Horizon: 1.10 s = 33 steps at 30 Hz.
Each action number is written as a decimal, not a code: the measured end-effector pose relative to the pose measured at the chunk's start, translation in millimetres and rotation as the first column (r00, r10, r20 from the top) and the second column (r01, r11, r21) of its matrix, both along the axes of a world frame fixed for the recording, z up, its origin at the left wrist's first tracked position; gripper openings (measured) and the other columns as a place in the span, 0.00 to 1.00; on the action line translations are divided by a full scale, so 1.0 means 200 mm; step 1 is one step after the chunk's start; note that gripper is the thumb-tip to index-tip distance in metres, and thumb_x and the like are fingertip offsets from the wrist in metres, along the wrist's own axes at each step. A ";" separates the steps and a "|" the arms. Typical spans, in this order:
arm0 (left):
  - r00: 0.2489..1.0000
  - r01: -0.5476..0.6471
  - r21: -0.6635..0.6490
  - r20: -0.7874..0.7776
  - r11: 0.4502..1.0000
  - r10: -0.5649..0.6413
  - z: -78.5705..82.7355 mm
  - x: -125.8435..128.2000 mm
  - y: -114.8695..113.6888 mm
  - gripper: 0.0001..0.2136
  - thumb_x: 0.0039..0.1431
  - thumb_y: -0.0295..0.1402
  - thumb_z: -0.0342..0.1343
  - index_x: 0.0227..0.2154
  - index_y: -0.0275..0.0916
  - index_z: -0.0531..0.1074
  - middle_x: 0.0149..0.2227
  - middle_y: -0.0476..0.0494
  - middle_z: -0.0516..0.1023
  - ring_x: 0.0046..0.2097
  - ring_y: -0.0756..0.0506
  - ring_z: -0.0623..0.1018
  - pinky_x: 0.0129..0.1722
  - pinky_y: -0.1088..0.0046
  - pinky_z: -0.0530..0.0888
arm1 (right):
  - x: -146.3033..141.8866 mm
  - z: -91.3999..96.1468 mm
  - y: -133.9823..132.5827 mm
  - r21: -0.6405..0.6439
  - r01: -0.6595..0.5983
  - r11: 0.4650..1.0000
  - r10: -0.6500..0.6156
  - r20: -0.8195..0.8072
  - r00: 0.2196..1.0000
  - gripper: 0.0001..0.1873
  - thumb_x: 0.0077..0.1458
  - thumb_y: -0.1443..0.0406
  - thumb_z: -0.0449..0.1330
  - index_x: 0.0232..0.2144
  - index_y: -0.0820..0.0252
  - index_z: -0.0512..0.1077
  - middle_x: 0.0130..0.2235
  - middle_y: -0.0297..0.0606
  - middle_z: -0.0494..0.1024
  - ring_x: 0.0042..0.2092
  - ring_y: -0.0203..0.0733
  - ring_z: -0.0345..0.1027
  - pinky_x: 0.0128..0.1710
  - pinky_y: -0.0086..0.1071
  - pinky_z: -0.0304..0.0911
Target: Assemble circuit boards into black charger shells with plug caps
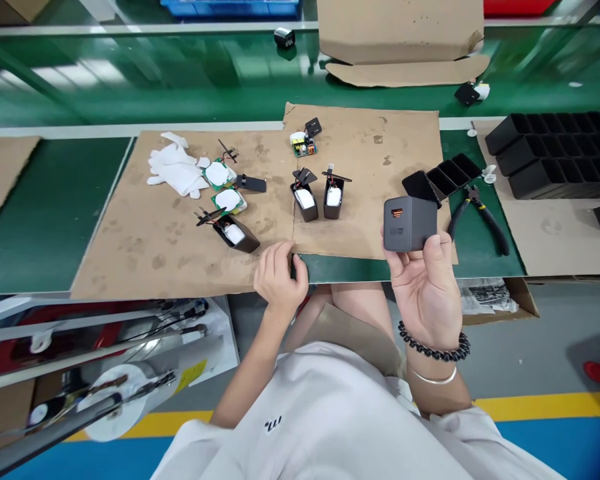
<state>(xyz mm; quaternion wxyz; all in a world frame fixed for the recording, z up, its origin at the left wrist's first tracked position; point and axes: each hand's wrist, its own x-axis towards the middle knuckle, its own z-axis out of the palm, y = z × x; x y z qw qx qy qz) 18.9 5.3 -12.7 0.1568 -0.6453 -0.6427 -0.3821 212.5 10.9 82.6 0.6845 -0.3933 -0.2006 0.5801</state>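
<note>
My right hand holds up a black charger housing from below, its face with an orange USB port turned toward me. At the table's front edge, my left hand rests with curled fingers; a dark patch shows beside its thumb, and whether it grips anything is hidden. Ahead of it stand two open charger cases with white-topped insides and loose plug caps. Left of that hand lies another open case, below two circuit boards with white pads. A bare circuit board sits farther back.
Cutting pliers and a black compartment strip lie on the right, near stacked black cases. White gloves lie on the cardboard sheet. A green conveyor runs behind, with a cardboard box.
</note>
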 end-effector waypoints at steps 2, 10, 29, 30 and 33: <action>1.000 0.000 0.006 -0.002 1.000 0.000 0.00 0.00 0.00 0.11 0.64 0.29 0.50 0.43 0.34 0.76 0.41 0.36 0.84 0.44 0.41 0.81 0.44 0.69 0.72 | -0.01 -0.01 0.00 0.016 0.016 1.000 -0.016 0.024 1.000 0.17 0.50 0.56 0.74 0.36 0.48 0.71 0.43 0.23 0.82 0.44 0.33 0.79 0.43 0.29 0.80; 1.000 0.001 0.010 -0.007 1.000 -0.001 0.01 0.00 0.00 0.10 0.64 0.28 0.51 0.42 0.34 0.76 0.40 0.37 0.84 0.43 0.42 0.81 0.43 0.69 0.71 | 0.16 -0.06 0.05 0.579 0.355 0.734 -0.679 0.599 0.425 0.09 0.54 0.58 0.70 0.38 0.43 0.76 0.40 0.29 0.78 0.46 0.46 0.76 0.51 0.47 0.76; 0.999 -0.018 -0.039 0.051 0.999 0.020 -0.02 0.00 0.00 0.12 0.64 0.30 0.50 0.43 0.35 0.77 0.42 0.36 0.84 0.45 0.41 0.81 0.45 0.68 0.72 | 0.22 -0.15 0.09 -0.028 -0.149 0.988 0.152 0.147 0.977 0.17 0.49 0.48 0.72 0.36 0.46 0.76 0.44 0.24 0.83 0.44 0.33 0.79 0.45 0.26 0.78; 0.998 -0.024 -0.044 0.052 0.999 0.026 -0.02 0.00 0.00 0.12 0.64 0.31 0.50 0.43 0.35 0.77 0.42 0.36 0.84 0.45 0.41 0.82 0.45 0.68 0.72 | 0.20 -0.13 0.07 -0.052 -0.198 0.979 0.201 0.074 0.977 0.18 0.49 0.46 0.72 0.37 0.46 0.77 0.46 0.25 0.83 0.48 0.34 0.79 0.48 0.27 0.78; 0.998 -0.028 -0.040 0.052 0.999 0.031 -0.02 0.00 0.00 0.13 0.64 0.31 0.49 0.43 0.35 0.77 0.42 0.36 0.84 0.44 0.41 0.82 0.46 0.68 0.72 | 0.15 -0.07 0.03 -0.071 -0.234 0.970 0.230 -0.052 0.972 0.22 0.48 0.44 0.71 0.40 0.45 0.79 0.48 0.25 0.84 0.52 0.34 0.78 0.53 0.27 0.76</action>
